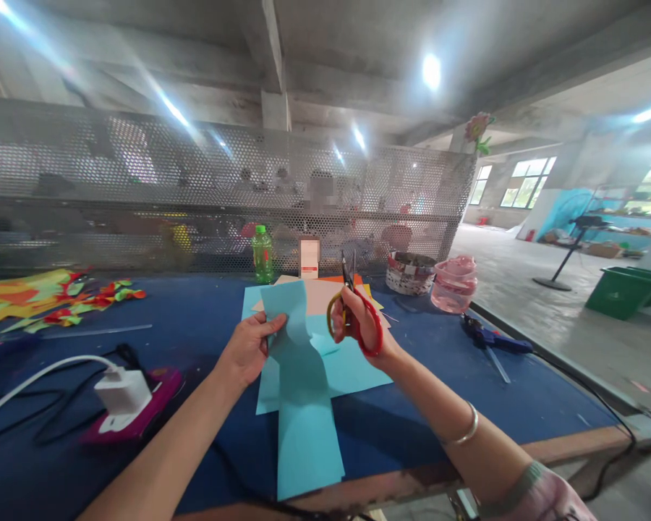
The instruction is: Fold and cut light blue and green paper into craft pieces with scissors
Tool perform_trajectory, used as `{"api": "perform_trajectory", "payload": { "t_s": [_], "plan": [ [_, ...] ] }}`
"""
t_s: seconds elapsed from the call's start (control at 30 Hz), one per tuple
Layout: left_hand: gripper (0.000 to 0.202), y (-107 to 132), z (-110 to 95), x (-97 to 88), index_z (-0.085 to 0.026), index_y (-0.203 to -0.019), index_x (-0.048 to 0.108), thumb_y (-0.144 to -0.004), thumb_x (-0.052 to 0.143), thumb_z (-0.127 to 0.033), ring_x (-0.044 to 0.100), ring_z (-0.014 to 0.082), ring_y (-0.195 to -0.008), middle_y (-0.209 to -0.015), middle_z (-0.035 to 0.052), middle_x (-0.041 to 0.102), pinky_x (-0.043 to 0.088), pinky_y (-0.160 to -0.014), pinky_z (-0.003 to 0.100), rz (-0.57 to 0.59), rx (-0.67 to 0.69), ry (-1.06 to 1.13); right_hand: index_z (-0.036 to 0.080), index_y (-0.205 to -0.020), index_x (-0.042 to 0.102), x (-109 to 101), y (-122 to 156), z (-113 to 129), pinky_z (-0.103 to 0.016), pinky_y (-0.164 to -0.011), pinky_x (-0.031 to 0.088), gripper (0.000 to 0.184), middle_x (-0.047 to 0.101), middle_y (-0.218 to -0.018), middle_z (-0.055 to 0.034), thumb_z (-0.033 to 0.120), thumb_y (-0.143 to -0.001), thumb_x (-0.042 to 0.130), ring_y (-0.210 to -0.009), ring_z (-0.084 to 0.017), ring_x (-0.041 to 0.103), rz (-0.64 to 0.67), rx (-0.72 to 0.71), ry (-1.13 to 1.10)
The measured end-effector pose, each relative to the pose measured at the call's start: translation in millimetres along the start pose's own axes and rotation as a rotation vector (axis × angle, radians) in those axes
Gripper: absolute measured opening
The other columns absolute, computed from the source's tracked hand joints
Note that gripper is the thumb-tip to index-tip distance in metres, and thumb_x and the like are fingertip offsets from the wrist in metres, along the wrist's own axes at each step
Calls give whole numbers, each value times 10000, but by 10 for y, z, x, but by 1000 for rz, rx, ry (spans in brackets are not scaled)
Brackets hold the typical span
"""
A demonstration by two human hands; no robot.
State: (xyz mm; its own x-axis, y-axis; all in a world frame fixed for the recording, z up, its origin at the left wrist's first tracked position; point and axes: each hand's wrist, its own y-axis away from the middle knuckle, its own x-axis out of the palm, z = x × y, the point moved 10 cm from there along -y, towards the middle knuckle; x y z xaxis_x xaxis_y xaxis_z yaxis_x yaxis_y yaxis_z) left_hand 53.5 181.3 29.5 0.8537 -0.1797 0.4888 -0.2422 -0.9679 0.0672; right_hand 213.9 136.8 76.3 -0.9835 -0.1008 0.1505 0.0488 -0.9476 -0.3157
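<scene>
Blue-topped desk (428,391) is recorded standing before a perforated metal screen (195,174). Multicoloured paper cut-outs (48,304) are heaped at the far left of the desk. A white charger (124,391) is seated on a magenta case (163,387) nearer the left edge. A woven basket (411,273), a pink plastic tub (454,284), a blue glue gun (493,336) and a green bottle (262,255) are placed towards the far side. Light-blue paper sheets (307,441) are laid flat at centre, over orange and pale sheets (317,297).

A light-blue sheet (285,318), its edge cut in a curve, is raised above these and pinched by the left hand (247,351). The right hand (364,322) is closed through red-and-yellow scissors (333,315), whose blades are held upright beside the raised sheet; contact between them cannot be confirmed. The hands are kept apart. A metal bangle (466,427) is noted on the right wrist. Cleaner curves would be favoured, in this inspector's judgement, by keeping the sheet taut and turning it into the blades.
</scene>
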Motion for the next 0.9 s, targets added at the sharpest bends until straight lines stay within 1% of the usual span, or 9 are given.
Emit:
{"api": "perform_trajectory", "payload": {
  "t_s": [0.1,0.17,0.23,0.33,0.43,0.53,0.6,0.73,0.9],
  "plan": [
    [109,-33,-52,-52,-99,-754,692,-690,655,-18,648,145,-482,-597,34,709,549,-472,229,-23,29,40,184,-671,513,-454,-129,-43,-241,-458,399,400,468,-549,42,560,-745,629,-457,-95,447,-86,69,317],
    [108,-52,-86,-103,-102,-785,690,-706,654,-36,669,152,-522,-659,42,731,564,-503,240,-50,51,59,182,-643,518,-806,-188,-82,-226,-435,357,383,441,-506,56,512,-671,710,-444,-88,420,-206,96,511],
    [114,-68,-110,-152,-101,-811,686,-716,656,-46,683,156,-553,-706,47,744,575,-531,245,-76,64,76,180,-640,511,-986,-214,-161,-221,-427,336,368,456,-519,54,484,-659,716,-443,-80,404,-257,116,518],
    [119,-84,-111,-190,-94,-831,680,-738,635,-36,691,158,-572,-726,50,748,585,-555,254,-87,54,102,180,-725,516,-823,-209,-225,-215,-464,362,351,572,-650,23,424,-625,747,-503,-81,455,-170,52,372],
    [130,-86,-98,-175,-94,-861,674,-757,620,-39,697,173,-580,-739,58,751,592,-551,279,-64,34,121,180,-782,508,-398,-148,-307,-206,-503,373,387,665,-884,-48,362,-575,780,-622,-103,532,-12,40,289],
    [136,-78,-98,-136,-97,-885,670,-771,613,-50,699,181,-578,-748,64,753,595,-551,293,-28,31,128,184,-779,485,-23,-98,-446,-220,-554,403,373,666,-930,-53,330,-587,770,-654,-108,545,115,70,234],
    [124,-73,-91,-112,-96,-874,669,-786,595,-52,697,178,-571,-730,66,750,594,-553,287,-10,21,134,184,-773,490,93,-99,-529,-233,-597,418,375,649,-888,-25,282,-549,775,-660,-107,536,137,71,228],
    [129,-71,-100,-104,-96,-842,666,-814,548,-50,691,173,-556,-683,68,737,585,-546,272,-14,25,140,187,-709,500,113,-154,-634,-221,-552,362,321,528,-641,56,253,-529,756,-571,-88,447,152,64,292],
    [110,-84,-166,-265,-109,-807,652,-809,556,-56,682,168,-539,-672,45,728,576,-525,273,-150,82,119,187,-670,499,-226,-234,-546,-226,-526,334,337,496,-589,62,304,-523,779,-537,-87,423,-8,59,315]
  ]
}}
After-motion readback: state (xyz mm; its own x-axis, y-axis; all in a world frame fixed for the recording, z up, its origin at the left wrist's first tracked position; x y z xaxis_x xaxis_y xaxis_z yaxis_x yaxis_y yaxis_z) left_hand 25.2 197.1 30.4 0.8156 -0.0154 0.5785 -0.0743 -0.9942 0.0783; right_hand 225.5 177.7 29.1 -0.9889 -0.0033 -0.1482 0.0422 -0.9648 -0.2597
